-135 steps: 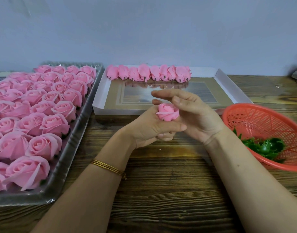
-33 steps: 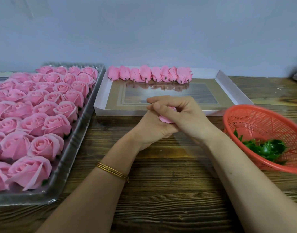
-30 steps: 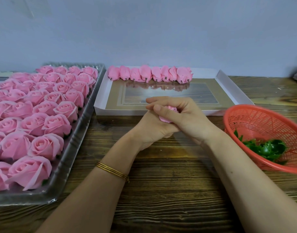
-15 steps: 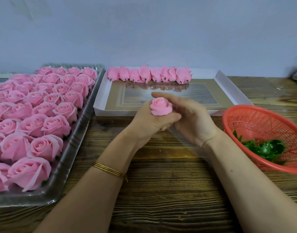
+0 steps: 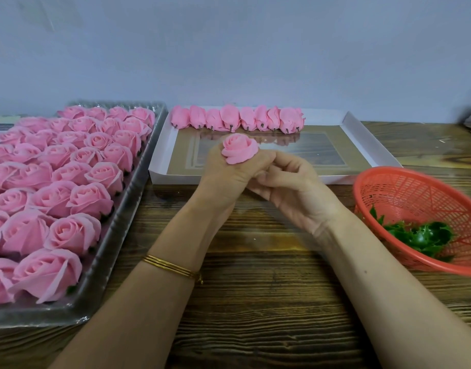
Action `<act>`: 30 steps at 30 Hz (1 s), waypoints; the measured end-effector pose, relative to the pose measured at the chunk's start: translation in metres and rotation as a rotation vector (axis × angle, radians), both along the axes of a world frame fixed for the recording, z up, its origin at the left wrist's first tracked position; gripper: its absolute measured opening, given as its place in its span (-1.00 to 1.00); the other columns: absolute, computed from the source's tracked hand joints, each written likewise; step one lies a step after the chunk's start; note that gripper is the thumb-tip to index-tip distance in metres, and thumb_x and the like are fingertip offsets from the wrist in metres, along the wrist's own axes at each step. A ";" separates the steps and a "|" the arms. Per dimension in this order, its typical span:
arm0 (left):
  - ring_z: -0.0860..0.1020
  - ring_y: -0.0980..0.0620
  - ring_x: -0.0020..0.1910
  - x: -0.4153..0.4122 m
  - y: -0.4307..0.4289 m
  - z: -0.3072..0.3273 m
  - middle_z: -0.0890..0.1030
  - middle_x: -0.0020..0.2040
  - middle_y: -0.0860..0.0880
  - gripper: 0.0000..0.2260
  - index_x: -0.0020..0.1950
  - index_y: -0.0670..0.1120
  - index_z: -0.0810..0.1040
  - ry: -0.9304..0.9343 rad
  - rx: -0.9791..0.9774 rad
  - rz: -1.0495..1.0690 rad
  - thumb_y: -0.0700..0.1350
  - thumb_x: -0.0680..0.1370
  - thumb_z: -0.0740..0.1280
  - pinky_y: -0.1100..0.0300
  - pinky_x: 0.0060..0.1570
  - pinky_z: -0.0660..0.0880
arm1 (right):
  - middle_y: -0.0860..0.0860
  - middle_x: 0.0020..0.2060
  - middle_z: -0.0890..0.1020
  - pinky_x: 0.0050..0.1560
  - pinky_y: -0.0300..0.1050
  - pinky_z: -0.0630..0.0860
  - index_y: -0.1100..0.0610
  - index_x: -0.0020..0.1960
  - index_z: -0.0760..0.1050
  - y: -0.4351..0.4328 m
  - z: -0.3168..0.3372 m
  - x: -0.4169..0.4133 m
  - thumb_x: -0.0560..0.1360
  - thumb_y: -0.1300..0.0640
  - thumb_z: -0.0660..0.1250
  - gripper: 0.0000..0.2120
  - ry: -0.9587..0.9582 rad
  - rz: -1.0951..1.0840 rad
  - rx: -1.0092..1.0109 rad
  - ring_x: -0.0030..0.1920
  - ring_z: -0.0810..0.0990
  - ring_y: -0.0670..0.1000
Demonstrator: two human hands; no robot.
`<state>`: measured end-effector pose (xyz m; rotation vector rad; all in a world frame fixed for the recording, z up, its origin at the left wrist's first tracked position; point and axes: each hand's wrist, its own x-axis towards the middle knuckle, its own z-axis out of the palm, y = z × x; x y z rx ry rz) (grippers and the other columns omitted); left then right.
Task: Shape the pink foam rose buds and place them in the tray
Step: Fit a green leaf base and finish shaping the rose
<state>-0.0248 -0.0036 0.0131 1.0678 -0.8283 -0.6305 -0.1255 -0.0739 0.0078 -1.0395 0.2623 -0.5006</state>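
Note:
My left hand [image 5: 225, 179] grips a pink foam rose bud [image 5: 239, 148] by its base, holding it upright above the near edge of the white tray [image 5: 362, 131]. The bud's petals are wrapped tight around a spiral centre. My right hand [image 5: 295, 190] sits just right of the left hand, below the bud. Its fingers are loosely curled against the left hand's fingers, and I see nothing in it. Several shaped buds [image 5: 237, 118] lie in a row along the white tray's far wall.
A clear plastic tray [image 5: 114, 235] full of open pink roses fills the left side. An orange mesh basket [image 5: 415, 187] holding green calyx pieces [image 5: 420, 235] stands at the right. The table is dark wood, with a grey wall behind.
Both hands were cupped tight around the bud a second ago. The left hand has since lifted it up and forward, and the right hand has come off it and curled below.

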 end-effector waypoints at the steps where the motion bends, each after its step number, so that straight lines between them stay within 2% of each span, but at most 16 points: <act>1: 0.46 0.07 -0.33 0.000 -0.001 -0.002 0.47 -0.39 0.07 -0.79 -0.35 0.05 0.51 0.000 0.011 0.010 -0.23 0.31 0.45 0.22 -0.29 0.46 | 0.26 0.01 0.56 0.30 0.06 0.47 0.40 0.18 0.46 0.002 -0.001 0.001 0.32 0.44 0.29 -0.58 0.001 0.010 -0.002 0.10 0.54 0.19; 4: 0.43 0.04 -0.29 0.000 -0.002 -0.007 0.44 -0.36 0.00 -0.81 -0.31 -0.02 0.45 0.003 0.051 -0.006 -0.22 0.32 0.44 0.19 -0.28 0.43 | 0.25 0.03 0.59 0.32 0.08 0.46 0.36 0.10 0.53 0.006 -0.005 0.002 0.34 0.39 0.31 -0.68 0.006 0.013 0.008 0.15 0.55 0.21; 7: 0.44 0.01 -0.25 0.000 -0.002 -0.009 0.44 -0.33 -0.02 -0.82 -0.30 0.00 0.46 0.037 0.067 -0.006 -0.22 0.31 0.43 0.19 -0.26 0.43 | 0.27 0.08 0.55 0.39 0.16 0.38 0.34 0.08 0.54 0.006 -0.008 0.002 0.35 0.36 0.33 -0.71 0.023 0.006 0.001 0.23 0.48 0.26; 12: 0.46 0.08 -0.30 0.003 0.000 -0.010 0.47 -0.34 0.01 -0.83 -0.26 -0.01 0.52 0.024 0.065 -0.075 -0.11 0.23 0.47 0.22 -0.27 0.47 | 0.24 -0.03 0.63 0.21 0.00 0.54 0.33 -0.03 0.62 0.006 -0.009 0.003 0.33 0.38 0.34 -0.78 0.006 -0.003 0.033 0.08 0.59 0.18; 14: 0.48 0.08 -0.28 0.003 0.001 -0.010 0.48 -0.33 0.02 -0.87 -0.31 0.05 0.57 0.027 0.075 -0.104 -0.09 0.23 0.48 0.21 -0.26 0.50 | 0.20 -0.08 0.67 0.15 -0.05 0.59 0.35 -0.06 0.62 0.006 -0.009 0.003 0.33 0.38 0.34 -0.80 0.000 -0.009 0.037 0.00 0.65 0.11; 21: 0.52 0.00 -0.22 0.004 0.002 -0.009 0.54 -0.33 0.02 -0.89 -0.32 0.10 0.62 0.014 0.073 -0.164 -0.07 0.23 0.49 0.20 -0.23 0.54 | 0.20 -0.11 0.69 0.14 -0.04 0.59 0.43 -0.03 0.56 0.005 -0.010 0.004 0.30 0.42 0.33 -0.76 -0.005 -0.040 0.031 -0.05 0.68 0.09; 23: 0.51 -0.01 -0.21 0.003 0.002 -0.009 0.53 -0.32 0.02 -0.90 -0.32 0.09 0.62 0.005 0.073 -0.164 -0.07 0.23 0.49 0.21 -0.23 0.53 | 0.20 -0.12 0.69 0.12 -0.04 0.60 0.40 -0.09 0.61 0.006 -0.010 0.004 0.29 0.42 0.34 -0.80 -0.013 -0.045 0.041 -0.06 0.68 0.09; 26: 0.53 0.04 -0.23 0.004 0.002 -0.009 0.54 -0.31 0.01 -0.91 -0.31 0.05 0.61 -0.012 0.071 -0.172 -0.07 0.25 0.49 0.22 -0.23 0.53 | 0.19 -0.15 0.70 0.10 -0.06 0.61 0.35 -0.16 0.65 0.006 -0.009 0.004 0.28 0.42 0.34 -0.83 -0.025 -0.056 0.044 -0.08 0.69 0.07; 30: 0.56 0.09 -0.27 0.005 0.000 -0.010 0.58 -0.32 0.04 -0.92 -0.30 0.01 0.61 -0.038 0.066 -0.166 -0.08 0.29 0.49 0.22 -0.24 0.55 | 0.17 -0.16 0.70 0.06 -0.09 0.62 0.38 -0.09 0.61 0.006 -0.009 0.005 0.29 0.43 0.33 -0.79 -0.039 -0.073 0.051 -0.09 0.70 0.06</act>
